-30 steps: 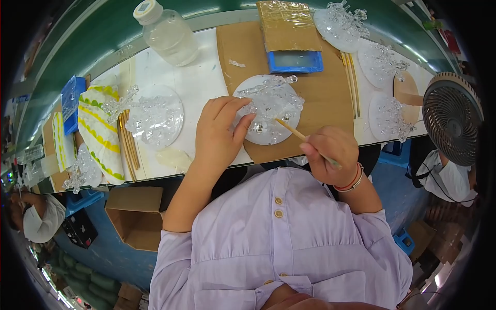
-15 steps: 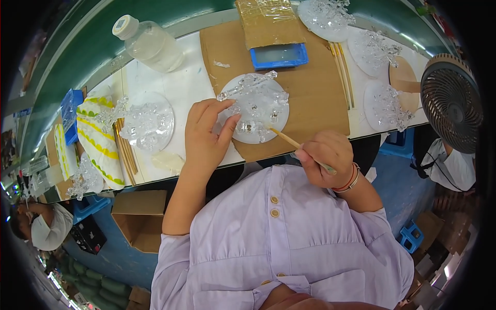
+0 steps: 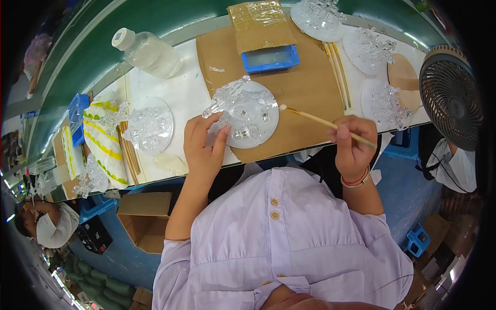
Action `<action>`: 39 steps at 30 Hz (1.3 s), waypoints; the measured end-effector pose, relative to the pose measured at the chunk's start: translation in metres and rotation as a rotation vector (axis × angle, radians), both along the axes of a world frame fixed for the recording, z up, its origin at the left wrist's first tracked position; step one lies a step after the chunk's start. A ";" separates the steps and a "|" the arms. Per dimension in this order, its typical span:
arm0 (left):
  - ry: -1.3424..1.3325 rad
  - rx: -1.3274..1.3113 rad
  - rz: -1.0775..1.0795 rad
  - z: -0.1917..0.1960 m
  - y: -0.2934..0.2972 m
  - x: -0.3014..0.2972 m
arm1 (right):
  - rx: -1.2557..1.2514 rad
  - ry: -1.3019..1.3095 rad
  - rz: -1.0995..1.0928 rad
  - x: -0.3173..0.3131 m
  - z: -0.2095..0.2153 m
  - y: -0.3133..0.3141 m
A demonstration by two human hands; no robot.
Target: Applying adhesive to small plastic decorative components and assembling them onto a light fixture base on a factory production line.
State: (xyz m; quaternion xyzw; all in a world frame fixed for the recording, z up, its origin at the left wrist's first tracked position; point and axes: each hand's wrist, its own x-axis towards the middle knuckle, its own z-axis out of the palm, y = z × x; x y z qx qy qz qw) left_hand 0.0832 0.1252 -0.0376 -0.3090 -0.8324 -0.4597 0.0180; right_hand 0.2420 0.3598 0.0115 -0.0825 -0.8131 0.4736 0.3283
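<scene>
A round whitish translucent disc (image 3: 265, 135), with clear crystal-like pieces on it, lies on brown cardboard in front of me. My left hand (image 3: 204, 142) grips it at the left edge, thumb and index finger around a clear knob-like piece. In my right hand (image 3: 354, 146) is a thin wooden-handled paintbrush (image 3: 315, 119), pinched between thumb and fingers. Its pale tip points left, just off the disc's right edge. Beyond the disc sits a blue tray (image 3: 270, 67) of clear liquid, partly covered by a taped cardboard flap (image 3: 261, 26).
Similar discs with clear pieces stand on the left (image 3: 150, 126) and at the right. A capped clear bottle (image 3: 152, 54) is at the back left. Spare brushes (image 3: 338, 72) lie on the cardboard (image 3: 310, 85). A dark fan (image 3: 448, 98) stands at the right edge.
My right hand has moved right and drawn the brush tip off the disc. The disc and my left hand have shifted slightly left and down in the picture.
</scene>
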 end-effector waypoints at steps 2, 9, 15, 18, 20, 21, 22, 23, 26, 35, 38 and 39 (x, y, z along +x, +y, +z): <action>0.006 0.013 0.014 -0.003 0.003 0.002 | -0.155 -0.022 -0.058 -0.010 -0.003 0.003; 0.102 0.064 0.002 -0.004 0.013 -0.001 | -0.353 -0.146 0.013 -0.042 -0.003 0.019; 0.107 0.080 -0.013 -0.007 0.015 -0.003 | -0.290 -0.222 0.058 -0.056 -0.002 0.018; 0.104 0.080 -0.019 -0.006 0.015 -0.004 | -0.188 -0.274 0.078 -0.059 -0.001 0.018; 0.104 0.079 -0.021 -0.006 0.015 -0.005 | -0.123 -0.278 0.063 -0.058 0.003 0.019; 0.099 0.078 -0.021 -0.006 0.014 -0.005 | -0.058 -0.280 0.052 -0.058 0.005 0.019; 0.094 0.077 -0.022 -0.006 0.014 -0.005 | -0.058 -0.282 0.049 -0.057 0.007 0.020; 0.093 0.078 -0.025 -0.007 0.014 -0.005 | -0.017 -0.276 0.045 -0.056 0.008 0.022; 0.087 0.072 -0.019 -0.007 0.013 -0.004 | 0.060 -0.220 0.059 -0.052 0.011 0.024; 0.071 0.070 -0.015 -0.008 0.014 -0.003 | 0.136 -0.055 0.183 -0.035 0.005 0.021; 0.067 0.088 -0.014 -0.011 0.013 -0.003 | 0.170 -0.063 0.237 -0.031 0.005 0.023; 0.072 0.084 -0.006 -0.012 0.013 -0.003 | 0.181 -0.085 0.268 -0.030 0.006 0.024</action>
